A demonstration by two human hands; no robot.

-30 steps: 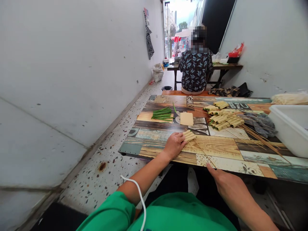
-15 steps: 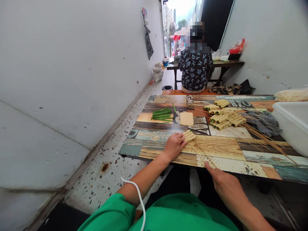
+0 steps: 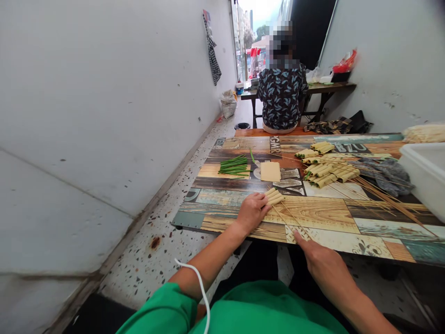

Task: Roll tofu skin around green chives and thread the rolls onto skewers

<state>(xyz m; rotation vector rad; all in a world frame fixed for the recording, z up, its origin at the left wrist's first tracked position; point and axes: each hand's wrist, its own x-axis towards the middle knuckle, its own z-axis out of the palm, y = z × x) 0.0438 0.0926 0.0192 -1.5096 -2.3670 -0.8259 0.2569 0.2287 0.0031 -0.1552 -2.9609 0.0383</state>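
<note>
My left hand [image 3: 253, 212] is closed on a small row of pale yellow tofu-skin rolls [image 3: 276, 197], pressed against the tabletop. Two thin bamboo skewers [image 3: 290, 214] run from these rolls toward the table's front edge. There my right hand [image 3: 321, 262] pinches the skewer ends; its lower fingers are hidden. Beyond the rolls lie a stack of square tofu sheets [image 3: 270, 171] and a bunch of cut green stalks [image 3: 233, 164]. A pile of skewered rolls [image 3: 325, 170] with green filling rests farther right.
Loose bamboo skewers [image 3: 399, 202] and a crumpled grey plastic bag [image 3: 385, 175] lie at the right, beside a white plastic bin [image 3: 426, 174]. A person in a leaf-patterned shirt [image 3: 282, 97] sits at another table beyond. A white wall [image 3: 104, 93] runs along the left.
The view has shifted slightly. Both hands keep nearly the same place on the rolls and skewers.
</note>
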